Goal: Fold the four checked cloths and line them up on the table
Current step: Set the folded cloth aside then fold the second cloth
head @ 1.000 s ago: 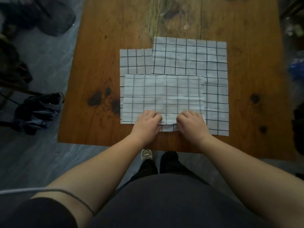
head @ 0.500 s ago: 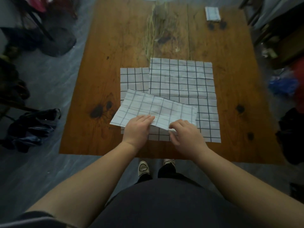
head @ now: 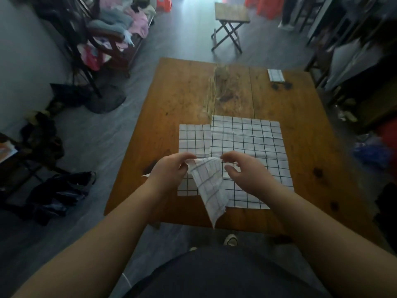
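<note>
Above the table [head: 150, 117], left hand [head: 169, 168] and right hand [head: 245, 173] — grips pinching — hold a checked cloth [head: 209, 181].

I work from one view only, the head camera, worn high on the person and tilted forward and down. It looks along the wooden table [head: 187, 89] from its near edge toward its far edge, and on past that to a folding stool [head: 231, 16] on the floor. The wide lens takes in both far corners and the near left corner; the near right corner I cannot make out past the right forearm. The person's torso fills the bottom of the frame. The left hand [head: 169, 171] and right hand [head: 247, 173] sit close to the lens, mid-frame, above the table's near half, with the lifted checked cloth [head: 209, 186] between them.
</note>
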Demonstrator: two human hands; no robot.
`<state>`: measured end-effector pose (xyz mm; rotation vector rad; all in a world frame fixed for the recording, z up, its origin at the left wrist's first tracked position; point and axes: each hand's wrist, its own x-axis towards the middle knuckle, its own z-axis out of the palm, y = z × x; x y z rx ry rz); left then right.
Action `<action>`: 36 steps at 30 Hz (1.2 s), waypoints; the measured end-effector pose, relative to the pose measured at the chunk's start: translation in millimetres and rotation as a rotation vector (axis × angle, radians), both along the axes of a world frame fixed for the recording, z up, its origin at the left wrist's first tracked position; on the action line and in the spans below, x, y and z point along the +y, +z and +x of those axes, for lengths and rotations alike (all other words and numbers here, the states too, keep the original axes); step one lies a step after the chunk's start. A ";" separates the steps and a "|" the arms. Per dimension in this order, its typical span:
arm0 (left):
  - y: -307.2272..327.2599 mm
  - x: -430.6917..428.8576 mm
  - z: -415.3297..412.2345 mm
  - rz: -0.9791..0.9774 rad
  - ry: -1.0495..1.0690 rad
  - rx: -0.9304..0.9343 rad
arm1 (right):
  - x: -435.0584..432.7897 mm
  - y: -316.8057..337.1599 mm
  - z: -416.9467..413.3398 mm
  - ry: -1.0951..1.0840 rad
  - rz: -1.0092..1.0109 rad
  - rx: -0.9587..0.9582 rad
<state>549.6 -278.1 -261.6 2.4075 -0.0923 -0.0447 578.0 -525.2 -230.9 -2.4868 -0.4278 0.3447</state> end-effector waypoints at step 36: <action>107.1 -169.0 30.7 -0.644 -0.093 0.275 | -179.6 71.9 8.3 -0.008 0.171 -0.047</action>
